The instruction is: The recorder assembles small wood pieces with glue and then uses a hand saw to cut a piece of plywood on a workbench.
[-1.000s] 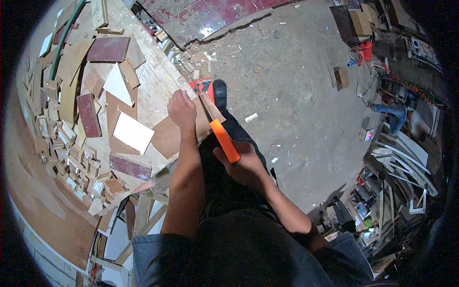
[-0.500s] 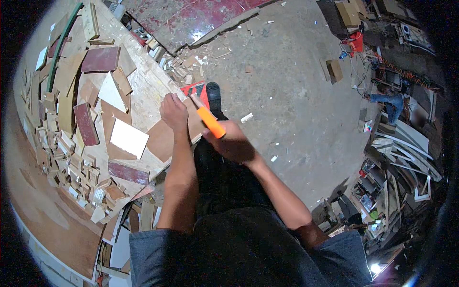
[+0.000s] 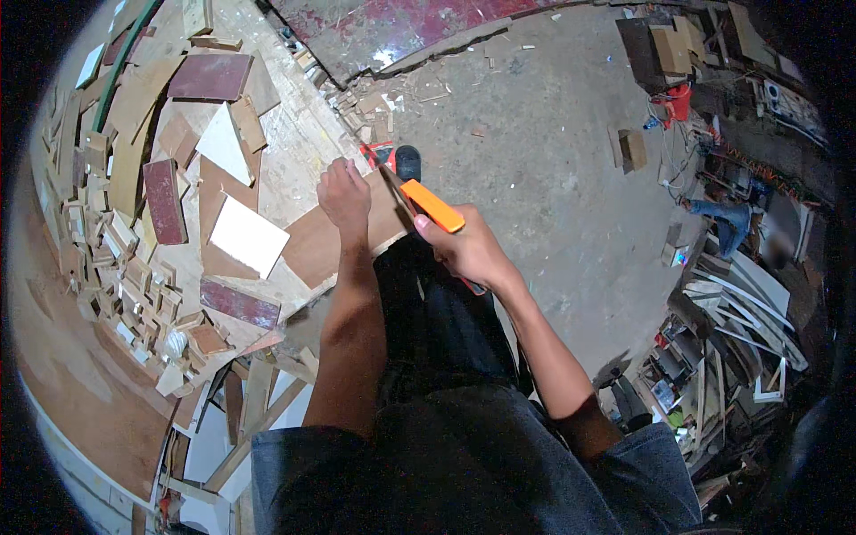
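Observation:
A brown wooden board (image 3: 314, 247) lies at the workbench's edge, partly overhanging it. My left hand (image 3: 345, 196) is closed on the board, with fingers curled at its far side; the fingertips are hidden. In my right hand (image 3: 468, 250) is a handsaw (image 3: 434, 207) with an orange handle. Its thin dark blade points away and to the left, crossing the board's right part beside my left hand. Whether the teeth are in the wood cannot be made out.
The pale workbench (image 3: 299, 116) carries maroon blocks (image 3: 209, 77), a white panel (image 3: 249, 235) and many small wood offcuts (image 3: 147, 285). Scraps (image 3: 383, 102) litter the concrete floor. Stacked timber (image 3: 744, 299) stands at the right, where another person's blue-clad leg (image 3: 733, 223) shows.
My right hand has drawn the handsaw back and to the right, so more of its blade shows. The whole view has shifted slightly; my left hand stays at the board.

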{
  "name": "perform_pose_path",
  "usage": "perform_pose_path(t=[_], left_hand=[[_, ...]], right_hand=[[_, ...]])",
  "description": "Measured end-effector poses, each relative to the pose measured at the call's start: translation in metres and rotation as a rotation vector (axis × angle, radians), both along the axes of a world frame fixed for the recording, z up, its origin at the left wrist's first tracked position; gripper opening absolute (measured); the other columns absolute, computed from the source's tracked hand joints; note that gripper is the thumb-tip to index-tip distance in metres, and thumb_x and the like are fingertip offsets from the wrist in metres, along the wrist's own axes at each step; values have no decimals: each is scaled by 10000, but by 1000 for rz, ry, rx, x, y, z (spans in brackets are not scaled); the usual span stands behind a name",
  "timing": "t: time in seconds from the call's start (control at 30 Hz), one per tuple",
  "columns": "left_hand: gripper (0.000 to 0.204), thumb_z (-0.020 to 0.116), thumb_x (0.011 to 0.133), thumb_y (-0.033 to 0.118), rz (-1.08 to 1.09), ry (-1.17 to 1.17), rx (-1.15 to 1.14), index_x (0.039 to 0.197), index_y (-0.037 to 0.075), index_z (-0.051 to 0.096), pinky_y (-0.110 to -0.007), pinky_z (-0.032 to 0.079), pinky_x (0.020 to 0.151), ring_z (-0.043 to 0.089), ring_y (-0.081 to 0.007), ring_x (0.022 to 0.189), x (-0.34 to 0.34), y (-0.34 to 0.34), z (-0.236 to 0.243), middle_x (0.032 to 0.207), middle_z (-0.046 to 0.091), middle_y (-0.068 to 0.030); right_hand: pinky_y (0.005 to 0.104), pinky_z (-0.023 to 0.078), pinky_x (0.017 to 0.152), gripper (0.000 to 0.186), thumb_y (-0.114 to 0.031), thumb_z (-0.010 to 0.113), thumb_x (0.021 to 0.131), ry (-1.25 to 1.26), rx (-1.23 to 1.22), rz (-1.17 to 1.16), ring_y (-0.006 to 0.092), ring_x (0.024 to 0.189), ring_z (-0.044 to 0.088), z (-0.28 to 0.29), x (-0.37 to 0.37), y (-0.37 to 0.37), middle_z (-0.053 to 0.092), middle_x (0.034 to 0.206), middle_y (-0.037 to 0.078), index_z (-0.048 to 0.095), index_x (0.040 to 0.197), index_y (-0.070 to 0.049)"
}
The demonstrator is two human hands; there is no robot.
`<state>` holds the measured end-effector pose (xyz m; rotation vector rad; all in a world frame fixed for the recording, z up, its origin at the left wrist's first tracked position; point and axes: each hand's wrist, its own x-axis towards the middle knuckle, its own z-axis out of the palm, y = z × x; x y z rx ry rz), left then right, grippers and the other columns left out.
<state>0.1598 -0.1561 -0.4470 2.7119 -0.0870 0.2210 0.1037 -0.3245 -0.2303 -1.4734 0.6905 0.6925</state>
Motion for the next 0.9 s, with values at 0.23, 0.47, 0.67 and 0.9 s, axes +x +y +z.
perform_pose_path(t=[0.23,0.47,0.67,0.9], left_hand=[[110,583,898,167,-13,-7,51,919,59,581,-429,450,648,574,-304,741,-4,-17,-1,812,600,-112],[114,589,892,169,-30,-46,26,915,58,592,-427,452,631,578,-305,729,-2,-5,-4,809,599,-107],[116,565,916,181,29,-13,31,891,70,584,-420,451,661,587,-304,742,2,-2,-4,805,619,-98],[114,573,914,183,17,38,39,910,69,588,-417,450,664,594,-301,759,1,-6,-6,835,630,-93]], right_hand=[[300,389,547,318,-254,626,902,-256,-56,-8,76,605,412,-45,-16,22,453,614,-34,568,767,28],[289,350,521,340,-271,577,942,-215,24,9,79,583,389,-59,-36,11,419,608,-33,523,753,7],[301,367,527,330,-265,610,941,-179,-124,89,90,589,401,-2,-23,6,435,591,4,532,767,4],[294,360,502,319,-235,602,947,24,5,8,87,541,409,-20,1,12,445,581,-29,519,712,-36]])
